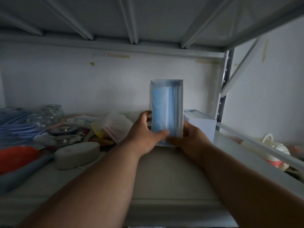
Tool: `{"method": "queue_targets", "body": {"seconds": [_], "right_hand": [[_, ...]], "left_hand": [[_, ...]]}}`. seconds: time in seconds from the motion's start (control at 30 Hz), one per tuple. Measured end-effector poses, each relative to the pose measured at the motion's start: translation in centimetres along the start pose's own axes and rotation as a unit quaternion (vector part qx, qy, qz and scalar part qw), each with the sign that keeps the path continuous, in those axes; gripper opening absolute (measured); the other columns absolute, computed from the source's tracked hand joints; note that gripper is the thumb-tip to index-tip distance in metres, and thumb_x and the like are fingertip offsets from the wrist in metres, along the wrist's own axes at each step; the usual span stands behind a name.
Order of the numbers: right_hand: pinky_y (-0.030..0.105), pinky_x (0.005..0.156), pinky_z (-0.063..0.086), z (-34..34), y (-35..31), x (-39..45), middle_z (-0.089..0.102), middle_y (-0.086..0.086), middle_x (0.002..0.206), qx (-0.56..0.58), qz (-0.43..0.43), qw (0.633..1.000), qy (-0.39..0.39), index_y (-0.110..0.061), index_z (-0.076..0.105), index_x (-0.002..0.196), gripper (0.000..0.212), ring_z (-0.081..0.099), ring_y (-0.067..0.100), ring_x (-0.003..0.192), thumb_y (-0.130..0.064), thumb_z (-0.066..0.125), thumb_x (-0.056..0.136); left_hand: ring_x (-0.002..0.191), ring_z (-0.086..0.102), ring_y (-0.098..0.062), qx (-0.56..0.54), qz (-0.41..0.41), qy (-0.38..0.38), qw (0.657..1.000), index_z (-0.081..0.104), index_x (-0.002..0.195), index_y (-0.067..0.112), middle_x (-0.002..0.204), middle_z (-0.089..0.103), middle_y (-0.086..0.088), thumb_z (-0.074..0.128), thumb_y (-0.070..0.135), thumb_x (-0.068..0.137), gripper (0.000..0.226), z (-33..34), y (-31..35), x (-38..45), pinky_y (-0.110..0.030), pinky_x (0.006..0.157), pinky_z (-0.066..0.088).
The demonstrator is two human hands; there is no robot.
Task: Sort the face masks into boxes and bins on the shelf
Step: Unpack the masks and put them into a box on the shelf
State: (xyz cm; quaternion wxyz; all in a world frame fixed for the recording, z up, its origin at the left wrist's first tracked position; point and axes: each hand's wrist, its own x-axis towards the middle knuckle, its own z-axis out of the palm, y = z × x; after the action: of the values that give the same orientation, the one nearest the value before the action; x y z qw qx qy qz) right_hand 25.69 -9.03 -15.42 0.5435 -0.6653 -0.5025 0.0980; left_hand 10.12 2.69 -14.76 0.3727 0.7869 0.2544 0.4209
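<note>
Blue masks [160,111] are filling the box [166,83] at frame centre; left hand [144,134] and right hand [190,139] are gripping it, fingertips partly hidden.

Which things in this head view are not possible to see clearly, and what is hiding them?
- Near end of the mask box: covered by the left hand and right hand.
- How many blue masks are inside: edges merge in dim light.
- Second white box: partly behind the held box and right hand.
- Clutter at the left, near the glass jars: dark, blurred, cut off by the frame edge.
- Items on the lower right shelf: hidden behind the rail.
</note>
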Motion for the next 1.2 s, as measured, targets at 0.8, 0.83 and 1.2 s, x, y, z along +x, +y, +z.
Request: {"method": "queue_targets", "body": {"seconds": [0.8, 0.83, 1.2], "right_hand": [[0.045, 0.088, 0.068, 0.1, 1.1, 0.6, 0.082, -0.004, 0.114, 0.105, -0.003, 0.994, 0.038, -0.026, 0.076, 0.130, 0.049, 0.082, 0.021, 0.092, -0.004, 0.087, 0.088], [0.045, 0.088, 0.068, 0.1, 1.0, 0.5, 0.083, -0.006, 0.112, 0.106, -0.008, 0.994, 0.031, -0.027, 0.076, 0.130, 0.049, 0.082, 0.021, 0.093, -0.002, 0.087, 0.088], [0.045, 0.088, 0.068, 0.6, 1.4, 1.2, 0.073, -0.007, 0.137, 0.093, -0.036, 0.995, 0.019, -0.036, 0.064, 0.149, 0.102, 0.079, 0.018, 0.107, -0.044, 0.096, 0.052]], "left_hand": [[0.118, 0.067, -0.013, -0.039, 0.006, 0.005, 0.999, 0.044, 0.153, 0.039, 0.139, 0.062, 0.012, 0.079, 0.039, 0.093, 0.070, 0.4, -0.8, 0.6, -0.032, 0.096, 0.058], [0.118, 0.068, -0.014, -0.043, 0.006, 0.007, 0.999, 0.044, 0.153, 0.040, 0.142, 0.063, 0.010, 0.083, 0.043, 0.089, 0.076, 0.4, -0.8, 0.4, -0.037, 0.098, 0.060], [0.125, 0.056, -0.013, -0.003, 0.005, 0.024, 1.000, 0.038, 0.160, 0.032, 0.143, 0.052, 0.013, 0.094, 0.045, 0.078, 0.099, -0.1, -0.6, 0.2, -0.037, 0.107, 0.051]]}}
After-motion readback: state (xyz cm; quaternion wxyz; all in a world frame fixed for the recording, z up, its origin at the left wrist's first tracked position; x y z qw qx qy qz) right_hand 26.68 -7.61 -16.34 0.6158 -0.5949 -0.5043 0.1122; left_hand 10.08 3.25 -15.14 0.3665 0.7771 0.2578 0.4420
